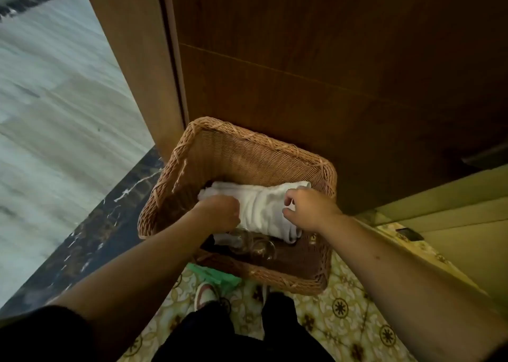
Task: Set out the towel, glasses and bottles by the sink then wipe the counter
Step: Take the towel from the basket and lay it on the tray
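Centrally, a white towel (258,207) is seen, soft and creased, loosely rolled or folded into a long bundle whose surface shows fine ribbing. It lies inside a woven wicker basket (242,153), across the middle of the interior, with its far end near the basket's right wall. The basket is light brown, roughly rectangular with rounded corners and a braided rim, and its inner floor appears darker than its walls. 2 clear glasses (253,245) are recorded in the near part of the basket, just beside the towel's lower edge and touching or nearly touching each other; their exact orientation cannot be told. The left hand (218,213) is closed into a fist at the towel's left portion, apparently gripping the cloth, though the fingers are hidden beneath the hand. The right hand (309,209) is pinching the towel's right portion, with fingers curled onto the fabric. The basket is held against or just in front of a dark wooden panel (330,59). A patterned yellow-green floor (341,306) is visible below, with a green object (217,275) partly hidden under the basket's near edge. Pale marbled flooring (55,100) is noted at left.
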